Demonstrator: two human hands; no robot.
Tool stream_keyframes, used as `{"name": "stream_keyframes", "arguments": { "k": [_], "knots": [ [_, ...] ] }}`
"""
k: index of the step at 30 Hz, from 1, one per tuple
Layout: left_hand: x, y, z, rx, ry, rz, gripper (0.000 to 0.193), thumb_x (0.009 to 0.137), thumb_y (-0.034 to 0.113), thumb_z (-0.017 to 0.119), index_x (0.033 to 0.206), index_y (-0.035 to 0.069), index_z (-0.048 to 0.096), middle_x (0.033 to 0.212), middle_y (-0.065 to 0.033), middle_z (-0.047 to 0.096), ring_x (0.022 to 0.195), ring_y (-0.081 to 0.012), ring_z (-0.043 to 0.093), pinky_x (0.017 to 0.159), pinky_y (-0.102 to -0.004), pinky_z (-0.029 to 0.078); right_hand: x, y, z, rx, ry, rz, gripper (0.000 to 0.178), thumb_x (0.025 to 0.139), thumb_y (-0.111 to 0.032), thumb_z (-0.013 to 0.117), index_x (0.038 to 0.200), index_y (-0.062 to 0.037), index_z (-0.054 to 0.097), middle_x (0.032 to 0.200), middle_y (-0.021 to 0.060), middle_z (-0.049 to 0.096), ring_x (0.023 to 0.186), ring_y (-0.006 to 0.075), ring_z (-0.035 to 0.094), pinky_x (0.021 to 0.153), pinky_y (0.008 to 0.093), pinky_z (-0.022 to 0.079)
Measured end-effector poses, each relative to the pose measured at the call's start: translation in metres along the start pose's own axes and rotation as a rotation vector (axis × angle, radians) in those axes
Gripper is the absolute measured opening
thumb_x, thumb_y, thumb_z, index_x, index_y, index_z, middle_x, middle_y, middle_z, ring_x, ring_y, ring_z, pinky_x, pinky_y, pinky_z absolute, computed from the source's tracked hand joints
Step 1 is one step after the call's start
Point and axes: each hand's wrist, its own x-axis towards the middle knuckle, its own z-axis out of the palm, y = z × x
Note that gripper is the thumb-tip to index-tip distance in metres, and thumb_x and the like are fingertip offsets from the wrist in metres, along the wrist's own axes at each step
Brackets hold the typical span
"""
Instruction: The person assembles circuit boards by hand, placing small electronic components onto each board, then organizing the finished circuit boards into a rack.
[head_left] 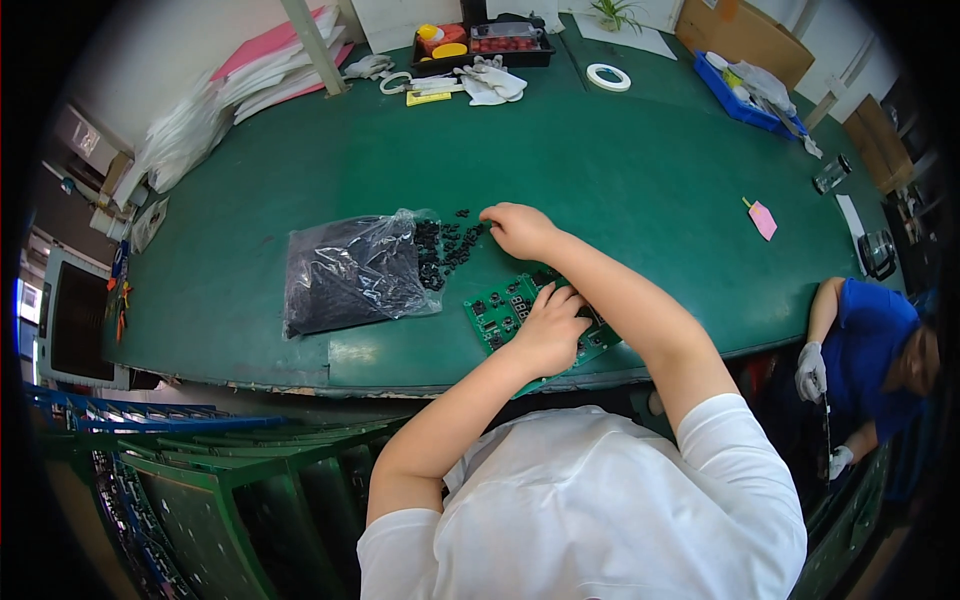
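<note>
A green circuit board (487, 318) with a digit display and several black parts lies near the front edge of the table. My left hand (550, 335) rests on the board with its fingers spread over it and covers its middle. Farther off, my right hand (522, 230) is closed, fingertips pinched together at the right edge of a loose pile of small black parts (455, 245). What is between those fingertips is too small to make out. Left of the pile lies a clear plastic bag (350, 275) full of dark contents, its mouth toward the pile.
At the back are a black tray (430, 67), white gloves (492, 82) and a tape roll (608, 77). A blue bin (745, 110) stands far right. Stacked foam sheets (270, 75) lie far left. A gloved co-worker in blue (865, 350) sits at right. Green racks (200, 500) stand lower left.
</note>
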Motion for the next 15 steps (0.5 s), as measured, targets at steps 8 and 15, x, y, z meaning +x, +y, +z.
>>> {"name": "stream_keyframes", "arguments": {
  "k": [8,15],
  "knots": [
    [-0.044,-0.09,-0.058,0.007,0.42,-0.583,0.012,0.08,0.013,0.06,0.085,0.004,0.065,0.084,-0.0152,0.063,0.081,-0.0346,0.061,0.072,-0.043,0.05,0.029,0.023,0.027,-0.206,-0.144,0.007,0.011,0.08,-0.011,0.053,0.085,-0.0076,0.061,0.091,0.0122,0.064,0.087,0.0332,0.061,0.073,0.0453,0.049],
    [-0.059,-0.143,-0.044,0.486,0.082,-0.659,0.013,0.075,0.019,0.063,0.076,0.007,0.065,0.078,-0.0111,0.063,0.076,-0.0296,0.063,0.066,-0.0458,0.047,-0.039,0.007,-0.027,0.264,0.005,0.137,0.009,0.077,-0.006,0.057,0.085,-0.0032,0.054,0.076,0.0132,0.06,0.07,0.0296,0.058,0.062,0.0396,0.046]
  ]
}}
